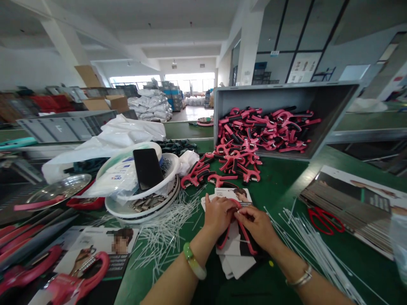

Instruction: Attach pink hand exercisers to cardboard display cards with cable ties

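Pink-and-black moulded plastic tool [245, 237]: smooth, faint sheen. Glossy white printed paper card [233, 195]. Grey plastic crate [270, 95]: matt. Thin white nylon cable ties [165, 237]: smooth.

head view | hands [219, 216] — both gripping pink-black Y-shaped tool [244, 237] | printed card [233, 195] beneath — white cable ties [165, 237] beside

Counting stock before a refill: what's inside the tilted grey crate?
A heap of pink-and-black plastic tools lies in the grey crate; the crate's floor and anything beneath the top layer are covered.
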`<state>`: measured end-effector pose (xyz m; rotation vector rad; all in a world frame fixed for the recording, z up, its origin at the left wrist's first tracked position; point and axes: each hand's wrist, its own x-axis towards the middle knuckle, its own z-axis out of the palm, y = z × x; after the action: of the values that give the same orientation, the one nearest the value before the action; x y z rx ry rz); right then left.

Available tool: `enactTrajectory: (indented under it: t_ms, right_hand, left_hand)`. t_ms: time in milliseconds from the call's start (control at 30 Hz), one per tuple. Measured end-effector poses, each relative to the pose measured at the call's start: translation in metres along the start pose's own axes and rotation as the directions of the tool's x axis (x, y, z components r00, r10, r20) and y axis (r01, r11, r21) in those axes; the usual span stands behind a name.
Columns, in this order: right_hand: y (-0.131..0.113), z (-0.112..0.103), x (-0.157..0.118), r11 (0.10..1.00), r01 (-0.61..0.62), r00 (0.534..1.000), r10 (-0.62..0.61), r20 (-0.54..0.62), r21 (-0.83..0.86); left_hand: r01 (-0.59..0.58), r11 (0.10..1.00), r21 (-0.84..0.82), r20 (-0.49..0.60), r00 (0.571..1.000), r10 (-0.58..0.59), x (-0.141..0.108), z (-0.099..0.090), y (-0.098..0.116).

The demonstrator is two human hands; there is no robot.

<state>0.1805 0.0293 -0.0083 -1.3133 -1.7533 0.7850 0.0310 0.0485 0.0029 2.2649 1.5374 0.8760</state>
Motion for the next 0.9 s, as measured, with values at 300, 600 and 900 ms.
enactTrajectory:
  t_ms: [300,600,900]
  right_hand:
    - [0.0,0.003,-0.003,0.997,0.074,0.994,-0.075,-0.078,-0.019]
    - [0.0,0.002,0.0,1.0,0.027,0.999,-0.027,-0.037,0.011]
    - [0.001,-0.001,0.015,0.979,-0.179,0.975,0.163,0.15,0.101]
  left_hand:
    - [-0.04,0.993,0.115,-0.016,0.999,0.042,-0.002,-0.002,0.003]
    - [-0.035,0.997,0.063,0.012,0.999,0.035,-0.002,-0.001,0.001]
    - [-0.031,0.99,-0.135,0.131,0.99,0.049,-0.001,-0.005,-0.011]
